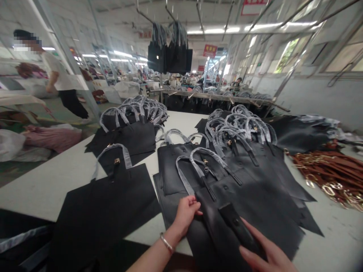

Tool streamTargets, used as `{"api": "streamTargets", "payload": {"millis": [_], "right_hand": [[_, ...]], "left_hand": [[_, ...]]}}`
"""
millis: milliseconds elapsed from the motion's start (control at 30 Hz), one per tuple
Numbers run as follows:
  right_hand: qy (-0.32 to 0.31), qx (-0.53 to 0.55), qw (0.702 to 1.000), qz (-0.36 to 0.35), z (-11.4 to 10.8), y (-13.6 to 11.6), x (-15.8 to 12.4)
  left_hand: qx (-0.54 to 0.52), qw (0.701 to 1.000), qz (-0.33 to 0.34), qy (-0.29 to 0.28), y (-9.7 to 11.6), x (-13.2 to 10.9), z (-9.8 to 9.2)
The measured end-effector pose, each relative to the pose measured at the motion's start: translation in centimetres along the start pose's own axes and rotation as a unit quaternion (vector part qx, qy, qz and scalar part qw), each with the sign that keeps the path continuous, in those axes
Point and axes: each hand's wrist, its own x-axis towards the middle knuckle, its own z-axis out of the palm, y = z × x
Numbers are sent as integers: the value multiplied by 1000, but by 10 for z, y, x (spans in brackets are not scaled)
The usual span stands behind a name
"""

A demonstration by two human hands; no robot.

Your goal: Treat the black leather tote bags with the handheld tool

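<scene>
My left hand (187, 212), with a silver bangle at the wrist, pinches the upper left edge of a black leather bag panel (269, 206). The panel's two looped handles (208, 153) are wrapped in clear plastic and lean away from me. In my right hand (265, 247) is a long dark leather piece with a round stud (235, 221), held between thumb and fingers over the panel. Its lower end is hidden by the hand. More black panels lie beneath. To the left lies a separate black bag panel (110, 204) with one wrapped handle and a gold clasp (116, 161).
Piles of bag panels with wrapped handles (241, 121) cover the far side of the white table (36, 189). Brown straps with gold clips (331, 170) lie at right. Black bags (170, 56) hang overhead from a rack. A person (61, 75) is beyond the table at left.
</scene>
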Motion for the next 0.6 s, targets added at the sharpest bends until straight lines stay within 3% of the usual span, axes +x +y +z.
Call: {"api": "streamTargets", "payload": {"millis": [100,200,300,467,600], "right_hand": [[-95,-8,995,-16,21,-31,12],[-144,-5,989,-14,32,-53,24],[-167,-4,986,-18,35,-69,35],[-184,-24,982,-25,37,-87,42],[-191,-30,981,-13,44,-95,47]], "left_hand": [[-145,989,-13,1,3,-15,5],[-174,985,-5,5,6,-20,4],[-188,982,-3,8,6,-21,4],[-248,967,1,58,0,-18,6],[-271,961,6,57,-1,-18,6]]}}
